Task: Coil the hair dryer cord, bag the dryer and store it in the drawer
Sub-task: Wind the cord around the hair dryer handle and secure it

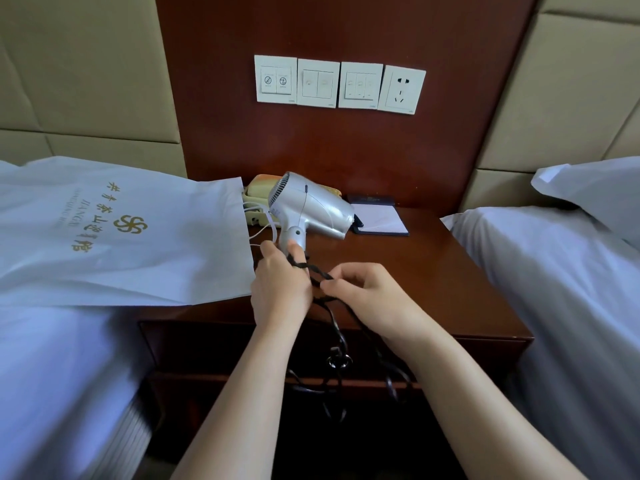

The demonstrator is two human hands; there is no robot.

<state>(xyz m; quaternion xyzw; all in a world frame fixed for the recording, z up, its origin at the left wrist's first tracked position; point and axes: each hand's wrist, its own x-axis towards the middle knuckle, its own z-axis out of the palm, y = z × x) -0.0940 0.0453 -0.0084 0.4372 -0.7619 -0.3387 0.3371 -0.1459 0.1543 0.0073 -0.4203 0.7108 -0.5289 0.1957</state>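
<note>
Two beds dressed in white sheets flank the scene, the left bed and the right bed, with a white pillow on the right one. Between them stands a dark reddish-brown wooden surface against a matching wall panel that carries a row of four white switch and socket plates. A large white fabric bag with gold lettering and a gold emblem lies flat across the left bed, its open mouth and thin white handles reaching onto the surface.

Near the middle, held upright above the surface, is a silver plastic hair dryer. Its barrel runs roughly level, the grilled air intake end toward the upper left and the nozzle toward the lower right, while the handle points down. The left hand is wrapped around the bottom of that handle. A thin black cord crosses the left hand's fingers and runs to the right hand, which pinches it between fingertips. The rest of the cord hangs in loose loops over the front edge, in front of a drawer with a metal ring pull.

Behind the dryer sit a beige telephone and a white notepad in a dark holder.
</note>
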